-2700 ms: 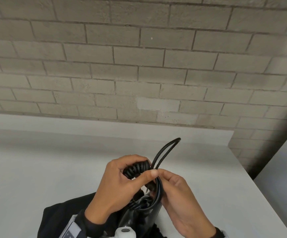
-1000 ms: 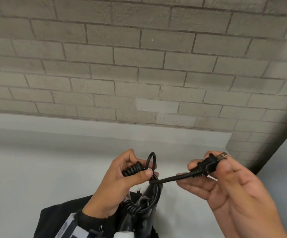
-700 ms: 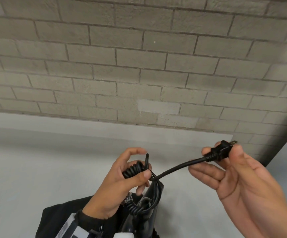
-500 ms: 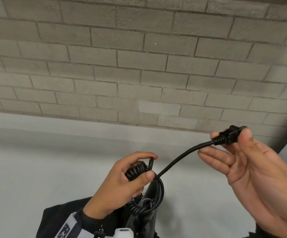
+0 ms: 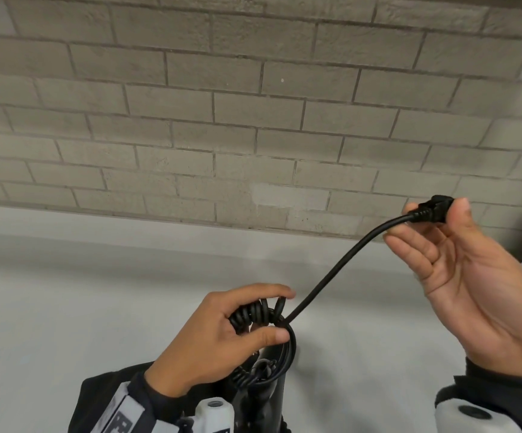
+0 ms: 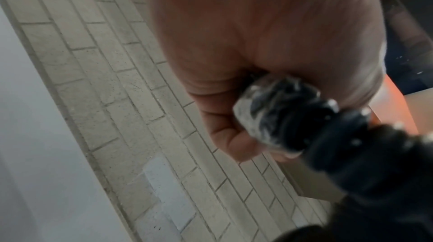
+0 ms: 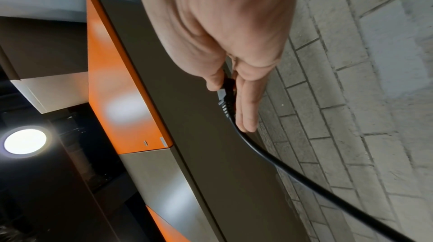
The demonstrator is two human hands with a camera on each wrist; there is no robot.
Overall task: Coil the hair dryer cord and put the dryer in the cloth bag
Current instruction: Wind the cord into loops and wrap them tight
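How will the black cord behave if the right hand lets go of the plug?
The cord would likely flop: its straight stretch already sags between the right hand and left hand. The spiral part probably springs back. The plug looks light, pinched by fingertips.

I can't read any text here; the grey patch on my left sleeve (image 5: 122,417) carries dark block marks, cut off at the frame edge and not legible
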